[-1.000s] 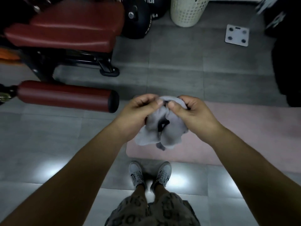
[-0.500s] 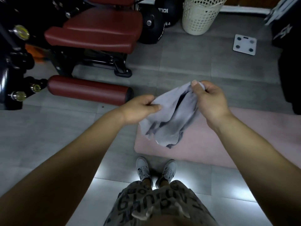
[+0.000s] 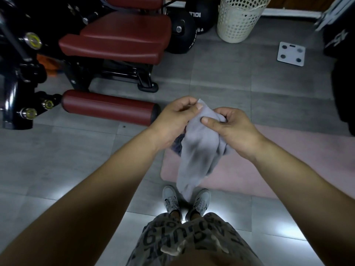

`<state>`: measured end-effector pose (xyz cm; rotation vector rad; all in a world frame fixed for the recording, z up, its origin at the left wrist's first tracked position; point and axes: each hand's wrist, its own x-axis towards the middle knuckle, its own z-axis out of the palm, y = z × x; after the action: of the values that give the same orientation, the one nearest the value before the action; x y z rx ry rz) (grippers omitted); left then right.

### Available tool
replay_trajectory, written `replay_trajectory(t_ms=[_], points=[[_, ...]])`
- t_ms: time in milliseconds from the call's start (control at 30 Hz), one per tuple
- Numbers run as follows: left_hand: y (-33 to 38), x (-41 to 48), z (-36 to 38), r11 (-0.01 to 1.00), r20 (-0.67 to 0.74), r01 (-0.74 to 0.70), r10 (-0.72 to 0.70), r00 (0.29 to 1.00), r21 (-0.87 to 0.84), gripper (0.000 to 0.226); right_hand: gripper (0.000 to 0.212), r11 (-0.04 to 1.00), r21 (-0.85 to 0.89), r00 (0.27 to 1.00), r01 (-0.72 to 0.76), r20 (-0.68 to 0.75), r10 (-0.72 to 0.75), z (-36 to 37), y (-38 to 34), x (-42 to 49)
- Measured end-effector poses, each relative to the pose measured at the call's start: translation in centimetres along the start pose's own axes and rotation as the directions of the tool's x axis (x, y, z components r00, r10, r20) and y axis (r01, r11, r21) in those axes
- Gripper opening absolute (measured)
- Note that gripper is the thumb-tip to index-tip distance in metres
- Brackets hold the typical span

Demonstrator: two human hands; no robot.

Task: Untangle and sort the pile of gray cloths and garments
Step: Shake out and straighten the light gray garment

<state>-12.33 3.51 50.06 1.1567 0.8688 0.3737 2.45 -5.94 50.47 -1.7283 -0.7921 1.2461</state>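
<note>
L hand (image 3: 172, 120): thumb and forefinger pinch top edge of soft gray fabric cloth (image 3: 197, 150), frame centre. R hand (image 3: 232, 131): thumb pressed flat on cloth, other fingers curled round bunched part. Cloth hangs betw. both hands, lower end blurred, above gray lace-up shoes (image 3: 171, 200). Pale pink floor mat (image 3: 269, 169) centre right. Dark red padded bench seat (image 3: 119, 39) upper left. Cream perforated plastic basket (image 3: 238, 22) top, right of centre.

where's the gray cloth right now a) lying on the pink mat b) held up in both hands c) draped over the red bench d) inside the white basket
b: the left hand and right hand both pinch the top of the gray cloth, which hangs free below them.
</note>
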Motion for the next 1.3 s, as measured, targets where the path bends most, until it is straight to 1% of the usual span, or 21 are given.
replay_trajectory(t_ms=[67,133,200,267,333,367,467,600,667,733,767,800,833,900,967,1033,1067,1133,1167,1233,1300], points=[[-0.7,-0.3,-0.2,1.0,0.006,0.023,-0.023,1.0,0.021,0.019,0.031,0.995,0.098,1.0,0.002,-0.009,-0.001,-0.1,-0.3,-0.1],[-1.7,-0.7,-0.7,0.992,0.134,0.04,-0.056,0.989,0.119,0.027,0.021,0.976,0.218,1.0,0.004,-0.012,-0.001,0.0,-0.6,-0.2],[-3.2,-1.0,-0.8,0.959,0.262,0.04,-0.117,0.958,0.281,0.029,0.019,0.939,0.342,0.998,-0.016,-0.056,0.038,-0.2,-1.0,0.0],[-4.5,-1.0,-0.9,0.897,0.291,0.018,-0.162,0.943,0.442,0.025,0.017,0.909,0.415,0.987,-0.03,-0.129,0.091,-0.7,-1.4,0.5],[-5.3,-1.0,-0.9,0.863,0.276,0.013,-0.176,0.945,0.505,0.033,0.017,0.89,0.455,0.974,-0.022,-0.19,0.121,-1.8,-1.7,1.2],[-5.3,-1.1,-0.8,0.884,0.265,0.033,-0.175,0.948,0.466,0.04,0.017,0.893,0.45,0.97,-0.01,-0.212,0.117,-2.3,-1.8,1.5],[-4.8,-1.0,-0.2,0.969,0.18,0.123,-0.163,0.97,0.215,0.044,0.017,0.93,0.367,0.966,0.031,-0.249,0.066,-3.5,-1.8,2.0],[-2.9,0.2,1.7,0.994,0.039,0.113,-0.113,0.993,0.009,0.034,0.017,0.982,0.179,0.968,0.053,-0.252,-0.007,-3.5,-1.9,2.2],[-1.7,1.1,2.3,0.992,-0.025,0.076,-0.079,0.997,-0.103,0.036,0.021,0.991,0.129,0.987,0.032,-0.158,-0.011,-3.0,-1.6,1.9],[-0.2,1.7,2.7,0.969,-0.063,0.08,-0.097,0.993,-0.234,0.037,0.022,0.983,0.183,1.0,-0.022,0.018,0.019,-2.3,-0.8,1.3],[0.5,2.0,2.8,0.959,-0.077,0.09,-0.114,0.99,-0.268,0.039,0.027,0.984,0.177,0.994,-0.034,0.104,0.016,-2.0,-0.3,1.0],[1.0,2.3,2.8,0.953,-0.087,0.102,-0.132,0.988,-0.284,0.041,0.035,0.99,0.138,0.986,-0.006,0.163,-0.016,-1.8,0.4,0.8],[1.4,2.5,2.9,0.952,-0.097,0.114,-0.147,0.984,-0.286,0.042,0.041,0.993,0.117,0.98,0.031,0.19,-0.053,-1.7,0.9,0.8],[1.8,2.4,2.9,0.949,-0.098,0.133,-0.167,0.981,-0.286,0.044,0.043,0.993,0.099,0.981,0.07,0.173,-0.086,-1.6,1.4,0.9],[1.8,2.4,2.6,0.95,-0.11,0.142,-0.178,0.978,-0.277,0.044,0.036,0.996,0.047,0.986,0.082,0.143,-0.088,-1.5,1.4,1.1],[1.5,2.1,2.4,0.971,-0.162,0.117,-0.152,0.975,-0.209,0.045,0.025,0.996,0.001,0.994,0.085,0.063,-0.085,-1.2,1.4,1.5],[1.1,1.8,2.3,0.987,-0.198,0.094,-0.119,0.973,-0.13,0.047,0.022,0.997,0.018,0.997,0.079,0.004,-0.079,-0.9,1.4,1.6],[-0.1,0.7,2.4,0.991,-0.27,0.09,-0.06,0.961,0.101,0.048,0.026,0.993,0.109,0.993,0.041,-0.111,-0.028,-0.7,1.1,1.9],[-1.0,-0.1,2.5,0.972,-0.278,0.101,-0.039,0.96,0.212,0.042,0.026,0.984,0.18,0.989,0.009,-0.146,0.017,-0.8,1.0,2.0],[-2.7,-1.8,2.9,0.931,-0.219,0.093,-0.014,0.976,0.352,0.036,0.018,0.948,0.317,0.983,-0.04,-0.159,0.095,-0.9,0.8,2.3],[-4.0,-2.9,3.0,0.9,-0.172,0.09,-0.017,0.985,0.427,0.05,0.013,0.926,0.372,0.968,-0.071,-0.198,0.154,-0.1,0.5,2.5]])
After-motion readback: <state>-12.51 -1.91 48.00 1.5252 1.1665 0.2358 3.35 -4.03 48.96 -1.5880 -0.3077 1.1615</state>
